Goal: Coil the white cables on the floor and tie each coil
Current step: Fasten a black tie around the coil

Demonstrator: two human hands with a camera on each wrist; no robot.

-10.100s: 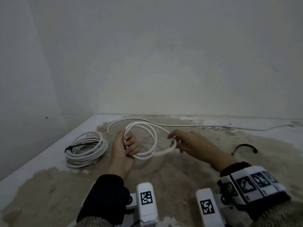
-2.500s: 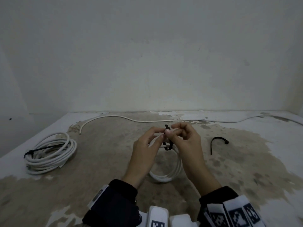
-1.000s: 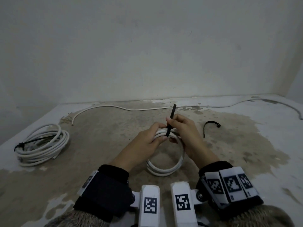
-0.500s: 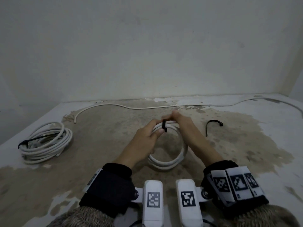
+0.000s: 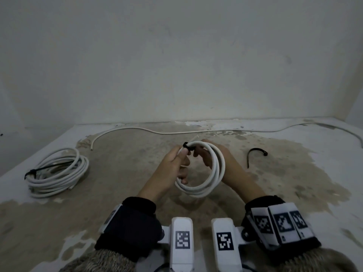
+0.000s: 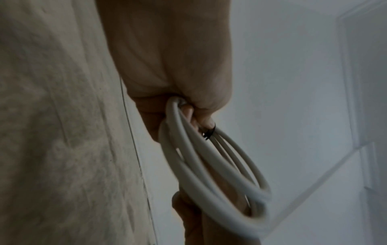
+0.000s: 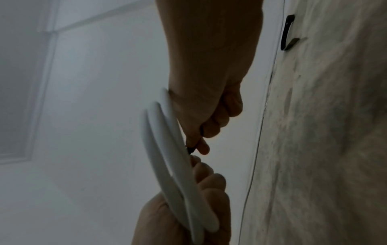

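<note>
From the head camera, we held a small coil of smooth white cable point(image 5: 213, 169) upright above the floor point(image 5: 275, 193), its round loops bound at the top by a thin black tie point(image 5: 188, 147). Our left hand point(image 5: 172, 165) pinched the coil just beside the tie, thumb on top. Our right hand point(image 5: 222, 163) sat behind the loops, fingers curled round the tie's tail. A larger coil point(image 5: 57, 171), already cinched with a black tie, lay flat on the floor to the left. One loose white cable point(image 5: 176, 132) snaked along the foot of the bare plaster wall point(image 5: 176, 65), and a spare black tie point(image 5: 255, 154), bent like a hook, lay to the right. The floor was rough, mottled tan concrete with flaking white patches.

From the left wrist, the left hand point(image 6: 178, 74) gripped the coil point(image 6: 209, 165) where the black tie point(image 6: 209, 132) crossed it; the loops blurred toward the bottom.

From the right wrist, the right hand point(image 7: 209, 107) pinched a dark strip of tie point(image 7: 191, 149) against the glossy coil point(image 7: 167, 157), and the spare tie point(image 7: 286, 31) showed on the gritty floor point(image 7: 324, 132) beyond.
</note>
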